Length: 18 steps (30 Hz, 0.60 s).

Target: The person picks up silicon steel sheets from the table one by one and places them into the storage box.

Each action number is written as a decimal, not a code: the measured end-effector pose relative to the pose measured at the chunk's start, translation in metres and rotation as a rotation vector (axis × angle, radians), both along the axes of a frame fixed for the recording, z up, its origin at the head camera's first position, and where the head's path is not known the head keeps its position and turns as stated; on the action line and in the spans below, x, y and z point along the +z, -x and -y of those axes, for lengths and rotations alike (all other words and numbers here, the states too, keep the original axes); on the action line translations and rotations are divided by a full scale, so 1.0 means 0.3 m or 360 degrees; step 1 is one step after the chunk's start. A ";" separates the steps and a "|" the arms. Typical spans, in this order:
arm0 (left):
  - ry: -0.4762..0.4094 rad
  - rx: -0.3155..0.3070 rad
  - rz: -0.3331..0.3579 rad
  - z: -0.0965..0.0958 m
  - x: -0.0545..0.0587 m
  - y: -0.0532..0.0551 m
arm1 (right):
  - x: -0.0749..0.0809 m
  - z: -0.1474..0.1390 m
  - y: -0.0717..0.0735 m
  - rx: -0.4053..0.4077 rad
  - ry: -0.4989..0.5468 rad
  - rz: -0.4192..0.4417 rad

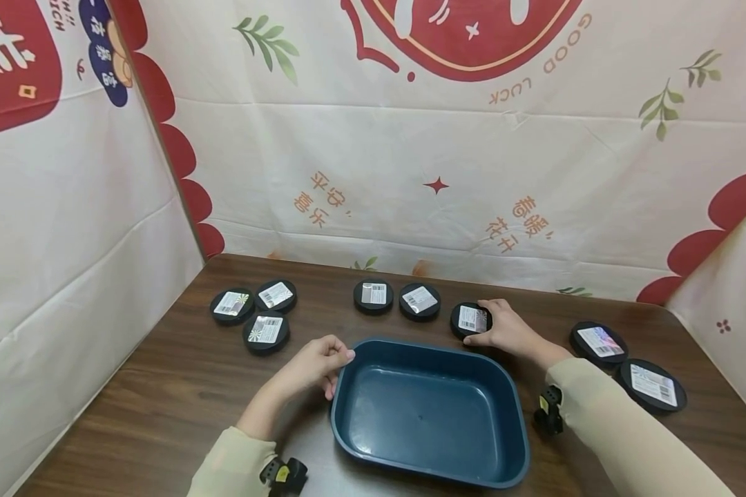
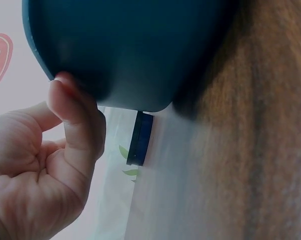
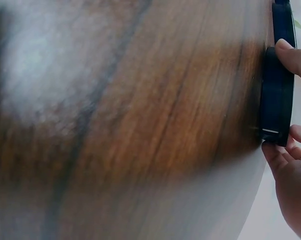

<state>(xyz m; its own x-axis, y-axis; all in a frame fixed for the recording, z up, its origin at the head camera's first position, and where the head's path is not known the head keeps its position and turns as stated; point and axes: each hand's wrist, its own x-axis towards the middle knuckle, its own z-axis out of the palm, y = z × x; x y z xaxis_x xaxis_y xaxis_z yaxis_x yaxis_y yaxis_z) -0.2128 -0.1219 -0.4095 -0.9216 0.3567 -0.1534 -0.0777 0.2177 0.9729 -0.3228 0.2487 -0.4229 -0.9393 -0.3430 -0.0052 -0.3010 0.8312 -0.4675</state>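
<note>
Disc (image 1: 470,321) in right hand (image 1: 511,330)

You are holding both arms forward and angling them inward, with your left forearm (image 1: 233,462) and right forearm (image 1: 624,417) wearing pale sleeves. Of your two hands, your left hand (image 1: 311,364) is pinching, its thumb and index finger coming close at the tips, other fingers curling underneath. Your right hand (image 1: 511,331) is lying farther forward, pointing leftward, its thumb and fingers gripping from opposite sides.
</note>
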 end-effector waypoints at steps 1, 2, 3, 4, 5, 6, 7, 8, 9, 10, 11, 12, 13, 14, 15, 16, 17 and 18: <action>0.0001 -0.0001 0.0001 0.000 0.000 0.000 | -0.001 0.000 -0.002 -0.0008 -0.0001 0.0002; 0.0004 -0.0002 0.0005 0.000 0.000 0.000 | 0.000 0.000 -0.003 -0.0016 0.0002 0.0003; 0.0008 -0.0001 0.0008 0.000 0.000 0.000 | -0.001 -0.001 -0.004 -0.0023 -0.0001 0.0002; 0.0013 -0.0001 0.0011 -0.001 0.000 0.000 | 0.000 -0.002 -0.006 -0.0027 0.0000 0.0004; 0.0018 0.0000 0.0012 -0.001 0.000 -0.001 | 0.001 -0.004 -0.008 -0.0037 0.0000 0.0006; 0.0022 0.0001 0.0015 -0.002 0.001 -0.001 | 0.003 -0.006 -0.011 -0.0047 0.0001 0.0012; 0.0028 0.0003 0.0017 -0.002 0.002 -0.001 | 0.006 -0.008 -0.013 -0.0056 0.0003 0.0013; 0.0033 0.0006 0.0019 -0.003 0.002 -0.001 | 0.008 -0.011 -0.015 -0.0062 0.0005 0.0013; 0.0039 0.0011 0.0022 -0.003 0.003 -0.001 | 0.011 -0.014 -0.018 -0.0069 0.0006 0.0016; 0.0041 0.0013 0.0024 -0.004 0.004 0.000 | 0.014 -0.017 -0.021 -0.0076 0.0008 0.0018; 0.0043 0.0014 0.0026 -0.004 0.005 0.001 | 0.016 -0.021 -0.024 -0.0088 0.0008 0.0022; 0.0042 0.0016 0.0032 -0.004 0.005 0.001 | 0.018 -0.025 -0.027 -0.0097 0.0010 0.0026; 0.0042 0.0016 0.0035 -0.003 0.005 0.002 | 0.019 -0.030 -0.029 -0.0103 0.0010 0.0027; 0.0045 0.0017 0.0039 -0.002 0.005 0.003 | 0.019 -0.036 -0.031 -0.0106 0.0008 0.0028; 0.0045 0.0018 0.0044 -0.002 0.004 0.003 | 0.020 -0.041 -0.034 -0.0106 0.0005 0.0030; 0.0045 0.0016 0.0045 -0.002 0.004 0.005 | 0.023 -0.047 -0.037 -0.0107 0.0003 0.0032; 0.0047 0.0017 0.0047 -0.002 0.003 0.006 | 0.026 -0.053 -0.040 -0.0106 0.0002 0.0034; 0.0044 0.0017 0.0049 -0.003 0.002 0.007 | 0.029 -0.060 -0.043 -0.0109 0.0000 0.0034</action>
<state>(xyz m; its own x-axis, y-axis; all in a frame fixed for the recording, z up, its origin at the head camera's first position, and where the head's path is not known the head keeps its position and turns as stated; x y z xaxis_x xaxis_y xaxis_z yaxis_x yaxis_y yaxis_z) -0.2151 -0.1211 -0.4088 -0.9200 0.3419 -0.1916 -0.1102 0.2434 0.9637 -0.3099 0.2667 -0.4141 -0.9602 -0.2782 -0.0255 -0.2336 0.8494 -0.4732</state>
